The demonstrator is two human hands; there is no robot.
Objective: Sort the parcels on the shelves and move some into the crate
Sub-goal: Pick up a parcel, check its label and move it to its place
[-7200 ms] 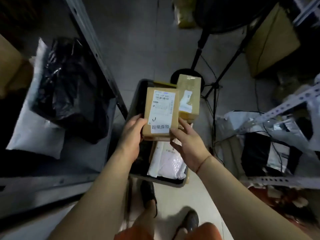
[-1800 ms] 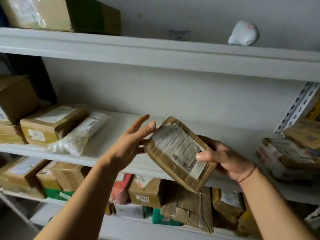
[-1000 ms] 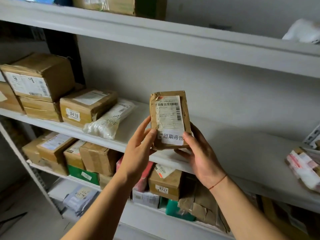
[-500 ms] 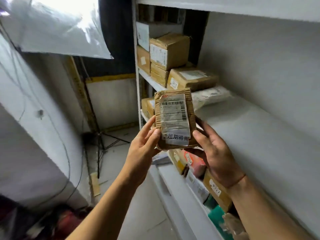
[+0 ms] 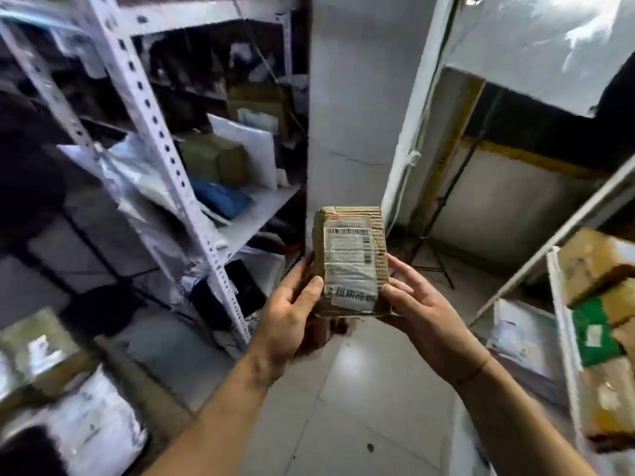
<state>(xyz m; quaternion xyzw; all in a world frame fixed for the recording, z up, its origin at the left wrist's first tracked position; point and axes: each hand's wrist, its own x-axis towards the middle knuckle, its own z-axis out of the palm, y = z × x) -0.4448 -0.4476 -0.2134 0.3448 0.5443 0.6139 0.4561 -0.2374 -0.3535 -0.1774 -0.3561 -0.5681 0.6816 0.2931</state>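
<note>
1. Flat brown cardboard parcel with white barcode label and handwritten strip held upright at chest height, label toward the camera, same facing as half a second ago.
2. Left hand clamped on parcel's lower left edge, thumb laid across the front face. Right hand cupping lower right corner from behind and beside, fingers loosely curved round the edge. Hands close together, only the parcel between them.
3. Changed since a second ago: wall shelf of boxes gone from behind the parcel; view swung round. Now behind parcel: grey tiled floor below, grey pillar above.
4. Left of parcel: white perforated-steel rack with brown carton and blue soft bag, blurred. Right of parcel: edge of another shelf with stacked brown and green boxes, blurred.
5. Crate not in view now.
6. Judgement: parcel picked, read, and being carried off toward the crate. Placing not yet done.
7. Risk: grip low on the parcel; top-heavy tilt possible on lowering.
</note>
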